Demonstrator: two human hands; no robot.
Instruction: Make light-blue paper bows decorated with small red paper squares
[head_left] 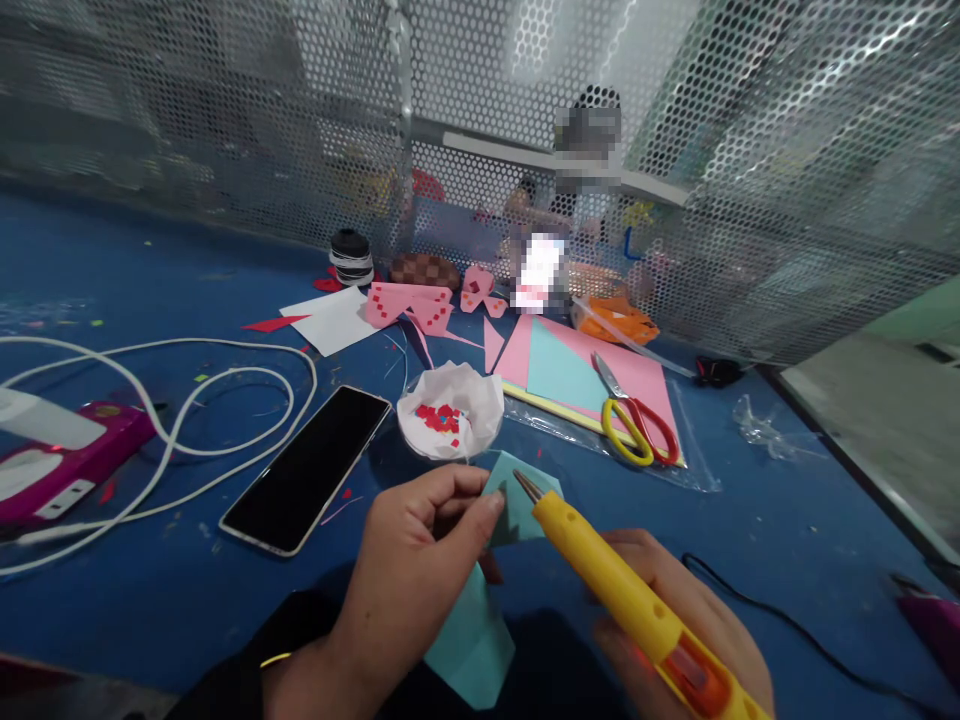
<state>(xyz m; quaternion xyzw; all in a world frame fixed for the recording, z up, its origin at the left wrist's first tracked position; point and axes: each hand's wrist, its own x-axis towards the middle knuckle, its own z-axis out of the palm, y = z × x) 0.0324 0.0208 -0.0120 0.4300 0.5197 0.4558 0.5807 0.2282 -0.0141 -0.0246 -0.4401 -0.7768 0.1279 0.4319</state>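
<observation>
On the desk (90,270) before us, a phone (306,467) lies left of a paper cup (451,410); scissors (634,412) rest on stacked sheets (577,375) to its right, cables (187,420) coil far left, mesh screen (225,120) behind

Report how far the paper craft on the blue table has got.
Done: tiny red paper squares lie cut in the white paper cup, and folded pink paper shapes sit behind. In hand: left hand pinches a folded light-blue paper piece; right hand aims the yellow glue gun at it. Left: no squares show on it.
</observation>
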